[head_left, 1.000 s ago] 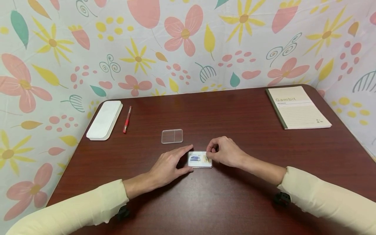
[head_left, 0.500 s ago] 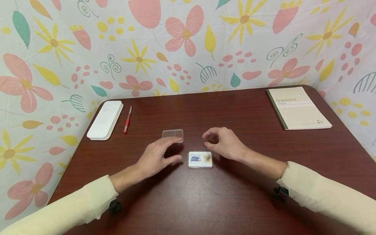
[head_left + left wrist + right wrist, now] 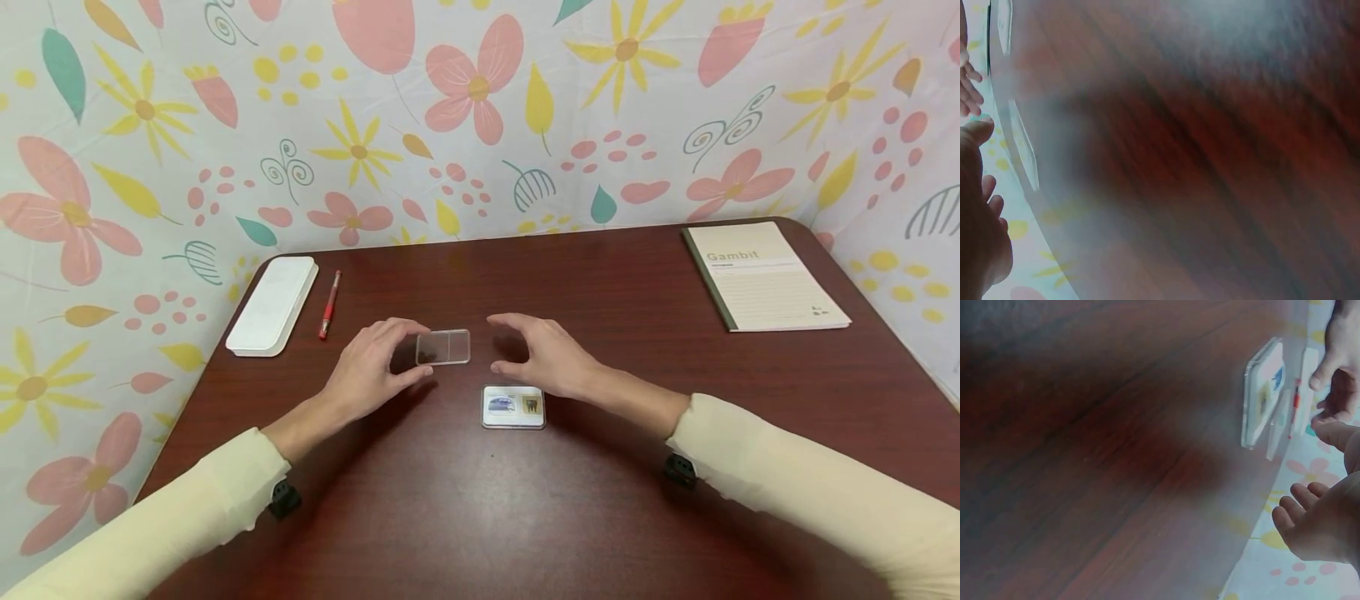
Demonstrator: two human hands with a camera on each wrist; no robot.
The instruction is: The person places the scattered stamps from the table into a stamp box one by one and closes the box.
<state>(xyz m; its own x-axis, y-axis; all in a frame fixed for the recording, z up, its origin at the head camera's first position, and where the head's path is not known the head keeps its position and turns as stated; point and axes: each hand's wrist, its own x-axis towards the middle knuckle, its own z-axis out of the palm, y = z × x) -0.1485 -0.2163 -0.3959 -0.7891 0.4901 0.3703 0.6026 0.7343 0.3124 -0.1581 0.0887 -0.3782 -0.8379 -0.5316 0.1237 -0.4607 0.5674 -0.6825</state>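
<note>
A clear plastic lid (image 3: 454, 348) with a dividing line lies flat on the table in the head view. My left hand (image 3: 365, 368) is at its left end, thumb and fingers spread apart around that end. To its right, my right hand (image 3: 551, 358) hovers with thumb and fingers parted and nothing between them. Below the right hand lies a small clear case (image 3: 513, 407) with a white insert, which bears a blue picture and a gold-coloured one. In the right wrist view the case (image 3: 1263, 394) stands out in front of the thinner lid (image 3: 1279, 428).
A white box (image 3: 272, 306) and a red pen (image 3: 330, 305) lie at the back left of the brown table (image 3: 480, 500). A notebook (image 3: 767, 279) lies at the back right. Flower-patterned cloth (image 3: 480, 125) hangs behind the table's far edge.
My right hand has let go of the case and moved up and left towards the lid. The left hand has left the case's side and moved left to the lid's left end.
</note>
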